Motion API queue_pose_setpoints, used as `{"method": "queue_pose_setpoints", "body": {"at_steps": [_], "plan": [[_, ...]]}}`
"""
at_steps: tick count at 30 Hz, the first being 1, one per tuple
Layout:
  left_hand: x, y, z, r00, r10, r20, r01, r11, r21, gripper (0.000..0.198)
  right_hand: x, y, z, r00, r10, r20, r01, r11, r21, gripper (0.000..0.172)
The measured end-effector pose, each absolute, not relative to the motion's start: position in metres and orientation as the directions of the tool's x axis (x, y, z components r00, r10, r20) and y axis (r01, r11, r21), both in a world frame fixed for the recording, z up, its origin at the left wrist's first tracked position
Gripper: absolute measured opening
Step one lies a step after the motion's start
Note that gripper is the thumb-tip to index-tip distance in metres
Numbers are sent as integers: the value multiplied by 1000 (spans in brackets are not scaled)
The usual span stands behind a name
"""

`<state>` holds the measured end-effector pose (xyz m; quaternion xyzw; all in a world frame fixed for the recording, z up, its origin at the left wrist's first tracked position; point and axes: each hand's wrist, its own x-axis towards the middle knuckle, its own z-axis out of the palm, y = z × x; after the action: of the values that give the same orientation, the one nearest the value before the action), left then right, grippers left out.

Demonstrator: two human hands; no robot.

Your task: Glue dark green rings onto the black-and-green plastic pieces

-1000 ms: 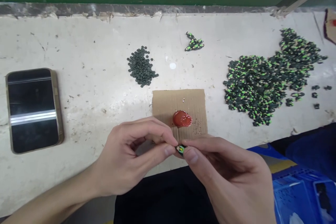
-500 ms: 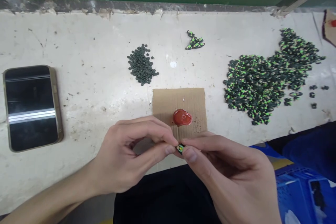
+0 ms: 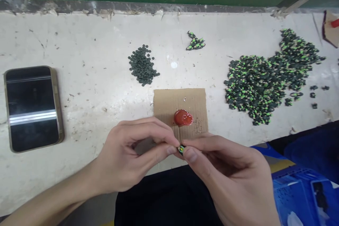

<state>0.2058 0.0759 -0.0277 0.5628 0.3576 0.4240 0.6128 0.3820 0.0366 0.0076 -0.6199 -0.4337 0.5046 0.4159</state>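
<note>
Between my two hands is a small dark piece with green and yellow markings point(image 3: 181, 149). My left hand point(image 3: 140, 152) pinches its left side with thumb and forefinger. From the right, my right hand point(image 3: 227, 173) grips the same piece between thumb and forefinger. Just beyond my fingertips a small red pot point(image 3: 182, 117) with a glossy red surface stands on a cardboard square point(image 3: 164, 100). Farther back on the table lie a pile of small dark green discs point(image 3: 143, 66) and a little group of dark and bright green pieces point(image 3: 196, 42).
A large heap of dark and green pieces point(image 3: 256, 84) covers the right of the white table point(image 3: 106, 60). A phone point(image 3: 31, 107) lies at the left. Blue bins point(image 3: 293, 197) stand below the table at the lower right, near a dark blue cloth point(image 3: 312, 152).
Both hands keep their pinch on the small piece, which looks slightly turned. The view has shifted a little, with the things at the right edge now slightly farther left.
</note>
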Motion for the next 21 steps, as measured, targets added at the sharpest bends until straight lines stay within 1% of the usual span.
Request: {"method": "queue_pose_setpoints", "body": {"at_steps": [4,7,12,17,21], "plan": [[207,75,-29,379,924,-37,-163,106,981,21,383,35,6,130,951,-280,79,-291,-953,20],[208,74,-28,394,917,-60,-181,141,973,21,384,33,5,117,938,-327,37,-334,-942,17],[205,73,-26,405,914,-33,-88,75,993,16,382,31,3,117,932,-342,5,-345,-939,19],[206,72,-26,406,913,27,-63,-1,998,15,380,31,3,156,949,-274,76,-288,-955,16],[206,72,-26,401,916,15,-80,19,997,16,384,26,3,77,968,-239,118,-247,-962,23]]}}
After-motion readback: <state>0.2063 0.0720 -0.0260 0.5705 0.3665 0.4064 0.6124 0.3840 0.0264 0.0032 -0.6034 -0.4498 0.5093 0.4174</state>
